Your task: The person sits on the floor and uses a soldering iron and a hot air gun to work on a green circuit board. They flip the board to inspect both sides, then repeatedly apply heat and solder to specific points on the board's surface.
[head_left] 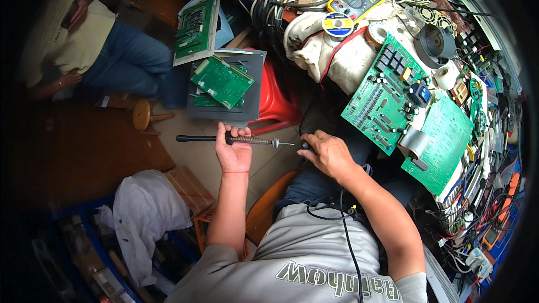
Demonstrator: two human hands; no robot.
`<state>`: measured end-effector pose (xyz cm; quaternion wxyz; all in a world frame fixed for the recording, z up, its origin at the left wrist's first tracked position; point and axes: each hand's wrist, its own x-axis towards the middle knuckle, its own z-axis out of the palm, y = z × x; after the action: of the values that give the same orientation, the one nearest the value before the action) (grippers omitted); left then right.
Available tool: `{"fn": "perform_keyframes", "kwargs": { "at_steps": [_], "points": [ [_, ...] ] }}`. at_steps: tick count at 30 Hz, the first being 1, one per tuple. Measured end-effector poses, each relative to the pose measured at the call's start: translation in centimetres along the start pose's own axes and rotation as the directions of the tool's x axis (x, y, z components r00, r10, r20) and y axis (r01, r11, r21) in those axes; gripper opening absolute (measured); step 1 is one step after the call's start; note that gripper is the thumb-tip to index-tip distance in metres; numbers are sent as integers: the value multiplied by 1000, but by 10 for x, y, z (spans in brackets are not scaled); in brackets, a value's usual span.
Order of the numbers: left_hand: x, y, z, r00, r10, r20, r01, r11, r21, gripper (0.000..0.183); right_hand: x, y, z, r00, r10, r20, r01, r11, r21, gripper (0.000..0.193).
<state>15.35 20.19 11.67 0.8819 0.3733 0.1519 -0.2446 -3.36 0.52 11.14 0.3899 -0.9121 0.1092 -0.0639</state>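
Tool (255, 141), thin and spring-wrapped, lies across the left hand (233, 154), fingers curled around it. To its right, the right hand (330, 154) pinches a dark piece (305, 145), perhaps a cap. Fitting or separating parts seems likely; next calls for steady alignment.

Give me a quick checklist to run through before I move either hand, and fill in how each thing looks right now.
1. Left hand has a grip on the spring-bodied tool: ok.
2. Right hand has a grip on the small dark piece: ok, it sits at the fingertips.
3. Thin rod apart from the small dark piece: ok, a gap shows.
4. Black cable off your body: not ok, it runs over the grey shirt.
5. Dark grey panel steady by the red stool: cannot tell, its support is hidden.
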Motion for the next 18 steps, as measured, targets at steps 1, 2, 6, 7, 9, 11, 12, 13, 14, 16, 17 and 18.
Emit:
{"fn": "perform_keyframes", "kwargs": {
  "at_steps": [1,2,6,7,9,11,12,13,14,16,17,18],
  "points": [
    [-4,2,7,1000,7,5,-7,1000,0,26,0,-1,1,1000,-10,-1,10,1000,-21,35],
    [-8,3,14,998,12,56,-13,1000,11,26,1,-2,1,1000,-21,0,21,999,-42,37],
    [-18,6,32,994,20,104,-24,999,35,28,3,-5,1,999,-52,-11,52,996,-76,37],
    [-19,6,35,995,28,98,-33,998,52,28,3,-6,1,998,-58,-13,57,995,-80,37],
    [-20,5,37,991,52,120,-61,995,75,28,3,-7,0,999,-36,2,36,998,-47,33],
    [-18,5,37,991,74,116,-85,993,88,29,3,-7,0,1000,-27,8,27,999,-37,32],
    [-17,5,36,991,82,108,-93,991,97,29,3,-7,0,1000,-26,6,26,999,-42,31],
    [-17,5,35,989,84,121,-96,991,97,29,3,-8,0,1000,-24,5,24,999,-46,31],
    [-17,5,34,989,86,118,-98,990,102,29,3,-8,0,1000,-22,6,22,999,-46,31],
    [-16,5,32,988,94,121,-107,988,108,29,4,-8,0,1000,-19,13,19,999,-47,30],
    [-16,4,32,987,100,126,-115,987,113,29,4,-8,0,1000,-26,2,26,997,-69,31],
    [-17,5,32,985,111,131,-127,985,118,29,4,-8,0,999,-39,-4,38,995,-88,33]
  ]
}}
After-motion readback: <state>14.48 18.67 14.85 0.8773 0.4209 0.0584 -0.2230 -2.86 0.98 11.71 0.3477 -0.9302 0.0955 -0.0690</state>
